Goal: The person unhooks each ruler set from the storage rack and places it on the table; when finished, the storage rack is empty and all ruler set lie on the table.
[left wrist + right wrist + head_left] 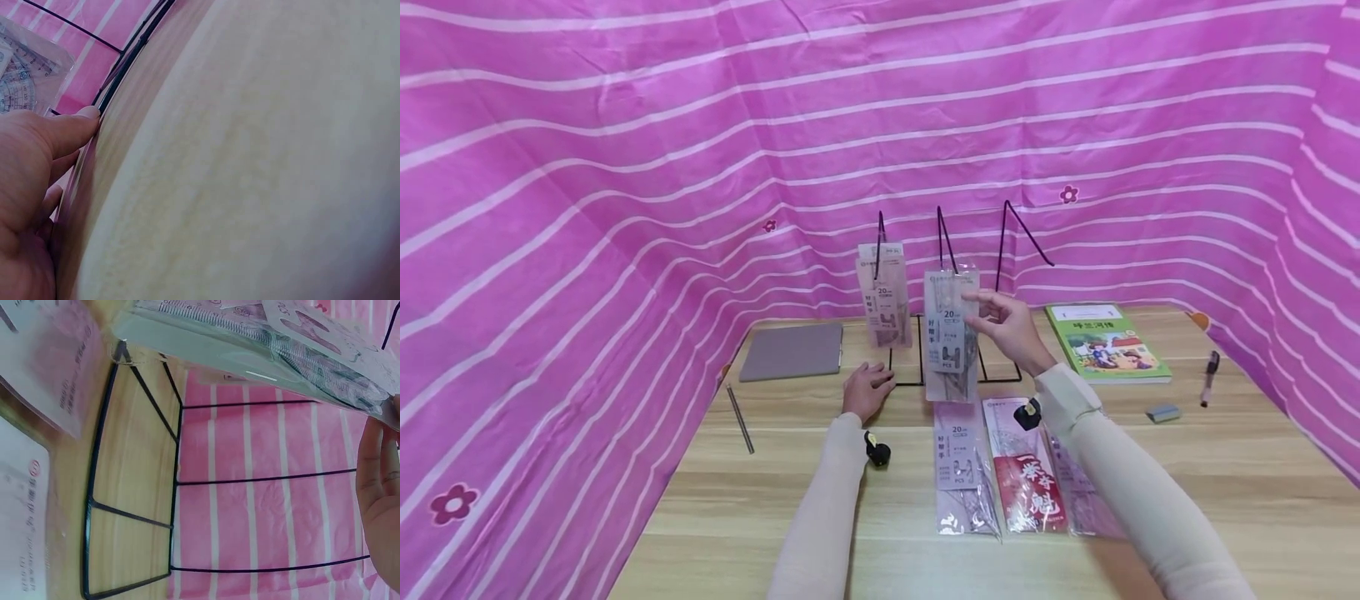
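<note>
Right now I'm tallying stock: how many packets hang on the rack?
2: one packet hangs on the left hook; another packet on the middle hook, held by the right hand. Right hook is bare.

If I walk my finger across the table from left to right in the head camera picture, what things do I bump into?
Metal rod → grey pad → left hand → ruler packs lying flat → green book → eraser → pen.

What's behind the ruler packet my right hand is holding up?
Behind the ruler packet held by the right hand: the black wire rack and pink striped cloth. The packet covers the rack's middle.
</note>
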### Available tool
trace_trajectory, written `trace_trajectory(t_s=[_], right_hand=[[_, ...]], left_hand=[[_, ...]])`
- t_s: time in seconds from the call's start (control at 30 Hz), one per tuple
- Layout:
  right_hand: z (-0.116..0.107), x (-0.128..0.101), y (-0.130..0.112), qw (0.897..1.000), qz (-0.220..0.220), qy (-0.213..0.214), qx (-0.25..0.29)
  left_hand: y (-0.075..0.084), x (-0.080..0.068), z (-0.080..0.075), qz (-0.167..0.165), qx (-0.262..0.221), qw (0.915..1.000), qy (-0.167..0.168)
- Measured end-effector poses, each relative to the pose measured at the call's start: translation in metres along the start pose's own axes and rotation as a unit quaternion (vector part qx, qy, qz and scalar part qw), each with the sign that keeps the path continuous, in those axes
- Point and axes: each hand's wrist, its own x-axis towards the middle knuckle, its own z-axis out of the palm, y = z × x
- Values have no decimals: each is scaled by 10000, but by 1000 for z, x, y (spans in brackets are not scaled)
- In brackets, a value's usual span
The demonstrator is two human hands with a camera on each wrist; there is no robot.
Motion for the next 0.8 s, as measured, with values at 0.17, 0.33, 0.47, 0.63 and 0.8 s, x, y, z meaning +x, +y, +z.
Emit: trace_trajectory(t_s=[0.17, 0.33, 0.47, 0.63, 0.8], right_hand=[[3, -16, -10, 9999, 122, 12, -26], [8, -29, 0, 9990, 104, 67, 437], [11, -35, -1, 9976, -115, 45, 680], [14, -39, -6, 9963, -207, -71, 830], [21, -51, -10, 9935, 325, -355, 1029]], left_hand=[[0, -1, 0, 91, 46, 9999, 33], [0, 0, 1, 7, 77, 10000, -56], [0, 2, -1, -121, 0, 9999, -92], [1, 2, -2, -137, -65, 9999, -64], [3, 1, -2, -185, 25, 9998, -119]])
